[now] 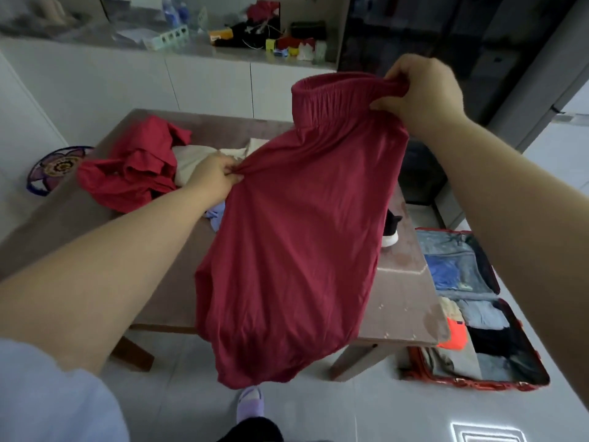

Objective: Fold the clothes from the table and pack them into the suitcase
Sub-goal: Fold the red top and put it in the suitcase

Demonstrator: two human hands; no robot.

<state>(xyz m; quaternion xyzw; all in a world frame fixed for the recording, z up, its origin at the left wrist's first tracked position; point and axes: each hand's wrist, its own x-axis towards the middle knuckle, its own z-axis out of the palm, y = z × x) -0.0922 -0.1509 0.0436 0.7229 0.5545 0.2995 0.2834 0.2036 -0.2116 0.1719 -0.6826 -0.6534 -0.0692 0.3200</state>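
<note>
While the dark red, soft-knit garment [296, 237] with a gathered elastic waistband [331, 100] is held up above the brown wooden table [404, 301], it is gripped at two places. One end of the waistband is clenched in the right hand [424, 94], raised high, and a bunch of cloth at the side edge is pinched by the left hand [213, 173], lower down. The fabric hangs slack, its lower end drooping past the table's near edge. For a clean fold, the waistband should probably be taken at both ends and the garment shaken flat. It can then be laid on a bare part of the table, clear of the crumpled red garment [134, 170] and the cream cloth [191, 161] heaped at the far left. The open red-trimmed suitcase [471, 382] lies on the floor at the right, already partly packed with folded items.
</note>
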